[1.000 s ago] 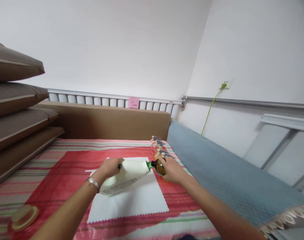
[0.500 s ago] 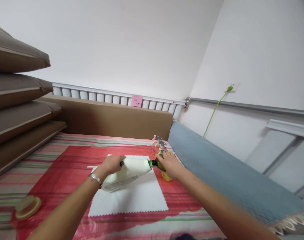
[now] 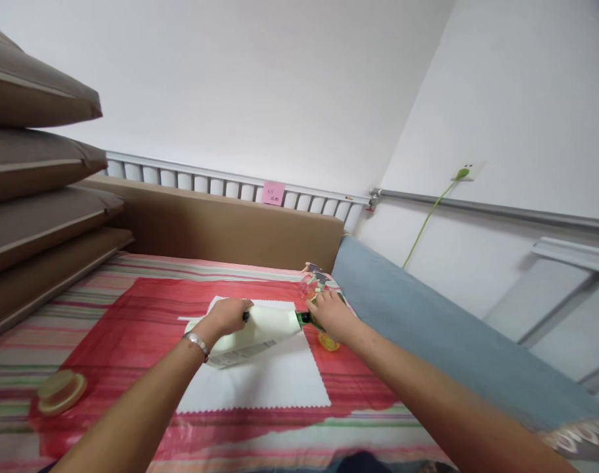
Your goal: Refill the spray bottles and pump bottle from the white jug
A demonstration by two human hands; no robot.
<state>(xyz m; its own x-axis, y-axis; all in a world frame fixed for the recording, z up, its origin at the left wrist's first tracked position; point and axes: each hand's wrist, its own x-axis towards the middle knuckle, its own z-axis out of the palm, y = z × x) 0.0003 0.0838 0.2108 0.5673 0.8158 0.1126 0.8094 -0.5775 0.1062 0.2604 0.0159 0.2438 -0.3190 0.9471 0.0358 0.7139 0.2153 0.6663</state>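
Observation:
My left hand [image 3: 226, 316] grips the handle of a large white jug [image 3: 256, 331] that is tipped on its side over a white cloth [image 3: 260, 381]. The jug's green spout meets the mouth of a small amber bottle, mostly hidden under my right hand [image 3: 332, 315], which is closed round that bottle. A silver bracelet sits on my left wrist. A small yellow cap [image 3: 328, 341] lies on the red sheet just below my right hand.
Several small spray bottles [image 3: 315, 278] stand behind my right hand. A roll of tape [image 3: 60, 391] lies at the left on the red sheet [image 3: 132, 315]. Brown cushions [image 3: 38, 197] are stacked at the left. A blue-grey blanket [image 3: 427, 341] runs along the right.
Both hands have stayed on the jug and the small bottle. The bottle has dropped lower, so less of it shows. The view has tilted slightly upward and to the right.

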